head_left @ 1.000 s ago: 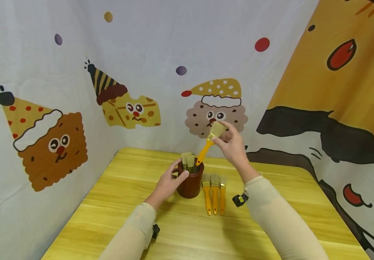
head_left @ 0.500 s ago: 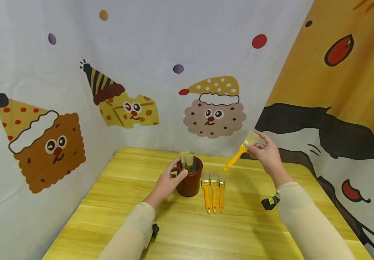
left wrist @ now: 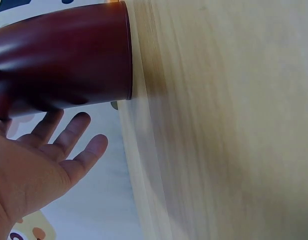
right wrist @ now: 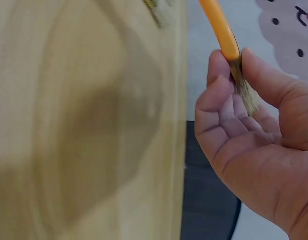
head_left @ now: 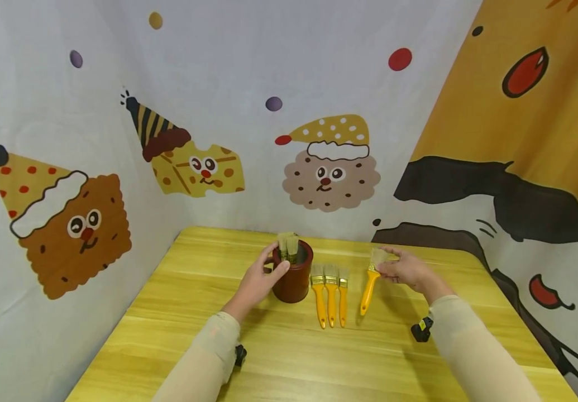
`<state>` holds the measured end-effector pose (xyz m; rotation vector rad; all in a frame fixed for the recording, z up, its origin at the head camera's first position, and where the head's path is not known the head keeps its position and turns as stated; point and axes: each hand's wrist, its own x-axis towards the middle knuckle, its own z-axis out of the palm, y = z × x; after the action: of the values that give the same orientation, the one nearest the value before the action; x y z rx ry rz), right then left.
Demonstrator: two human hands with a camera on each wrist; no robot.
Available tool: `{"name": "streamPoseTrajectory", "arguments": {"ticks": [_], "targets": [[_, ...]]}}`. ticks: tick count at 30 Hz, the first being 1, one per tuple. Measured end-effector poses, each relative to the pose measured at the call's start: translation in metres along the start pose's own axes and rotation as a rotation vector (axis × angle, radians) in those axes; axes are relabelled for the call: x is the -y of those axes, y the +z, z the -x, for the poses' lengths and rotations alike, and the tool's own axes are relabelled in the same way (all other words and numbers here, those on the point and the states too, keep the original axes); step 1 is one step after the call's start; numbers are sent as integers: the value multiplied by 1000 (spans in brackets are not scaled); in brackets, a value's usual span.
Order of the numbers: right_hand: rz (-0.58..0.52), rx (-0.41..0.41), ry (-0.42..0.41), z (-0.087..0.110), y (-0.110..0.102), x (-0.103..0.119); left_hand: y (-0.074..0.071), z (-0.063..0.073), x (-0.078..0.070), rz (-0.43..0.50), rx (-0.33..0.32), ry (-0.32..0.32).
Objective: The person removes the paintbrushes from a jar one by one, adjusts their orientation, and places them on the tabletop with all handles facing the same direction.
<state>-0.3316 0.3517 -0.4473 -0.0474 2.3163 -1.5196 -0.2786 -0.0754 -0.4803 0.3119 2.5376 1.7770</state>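
Observation:
A dark reddish-brown mug (head_left: 292, 286) stands upright on the table with several paintbrushes (head_left: 288, 247) in it, bristles up. My left hand (head_left: 256, 285) holds the mug at its handle side, thumb near the front of the rim. The left wrist view shows the lower fingers (left wrist: 76, 127) spread beside the mug wall. Over the table farther right, my right hand (head_left: 409, 272) pinches a paintbrush (head_left: 369, 287) with an orange handle near its bristles, between thumb and fingertips. That handle points down toward the table. Between mug and right hand, three orange-handled paintbrushes (head_left: 331, 298) lie side by side, bristles away from me.
The wooden table (head_left: 289, 357) ends at a white cloth backdrop (head_left: 218, 84) printed with cartoon figures, which rises behind it and on the left. A small black device (head_left: 421, 329) is strapped at the right wrist.
My right hand has carried the paintbrush from above the mug to the right, then lowered it close to the table. My left hand has stayed at the mug.

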Motion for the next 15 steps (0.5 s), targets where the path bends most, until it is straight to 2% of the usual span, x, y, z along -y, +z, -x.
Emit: {"name": "streamPoseTrajectory", "arguments": {"ticks": [8, 15], "targets": [[2, 133, 48, -8, 24, -12, 0, 1, 0, 2, -5, 1], [31, 123, 61, -12, 40, -13, 0, 1, 0, 1, -1, 2]]}}
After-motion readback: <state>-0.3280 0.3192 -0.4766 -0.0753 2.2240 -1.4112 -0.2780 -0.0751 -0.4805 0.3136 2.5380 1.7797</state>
